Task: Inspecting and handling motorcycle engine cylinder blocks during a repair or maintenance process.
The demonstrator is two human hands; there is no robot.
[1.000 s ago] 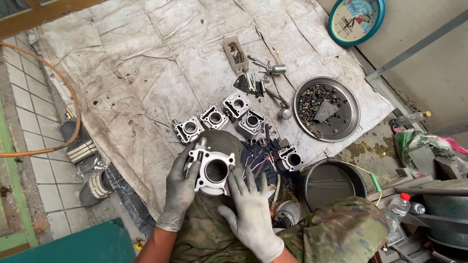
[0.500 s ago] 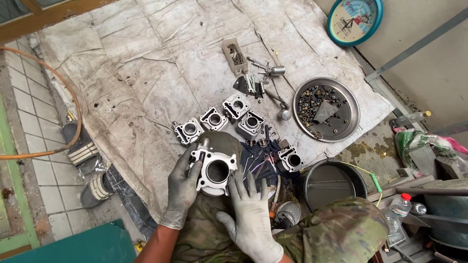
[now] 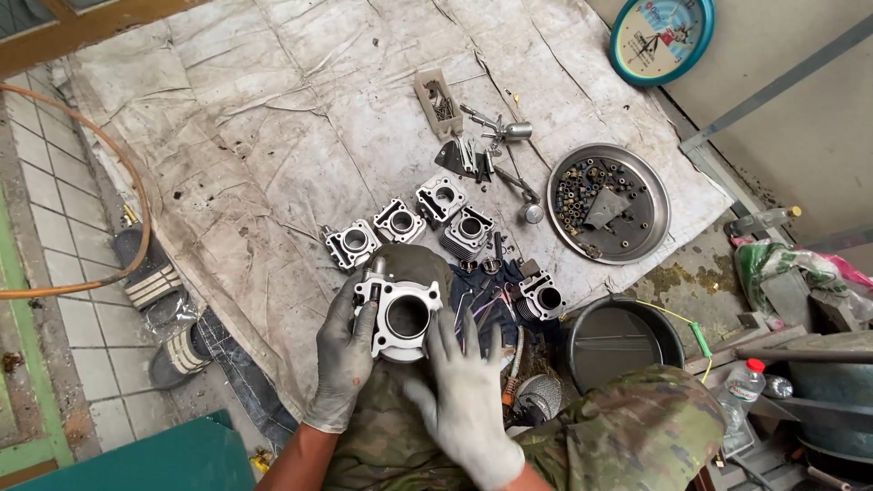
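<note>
The cylinder (image 3: 400, 317), a silver engine part with a round bore, rests on the person's knee at the near edge of the cloth (image 3: 273, 118). The left hand (image 3: 344, 356), in a dark grey glove, grips the cylinder's left side, fingers curled together around its edge. The right hand (image 3: 466, 393), in a white glove, lies flat just right of the cylinder, fingers spread, the index tip touching its lower right corner; it grasps nothing.

Four similar cylinders (image 3: 409, 220) lie in an arc on the cloth just beyond, and a fifth (image 3: 544, 297) sits to the right. A round tray (image 3: 651, 186) of small fittings lies farther right. A black tub (image 3: 624, 340) stands near the right knee.
</note>
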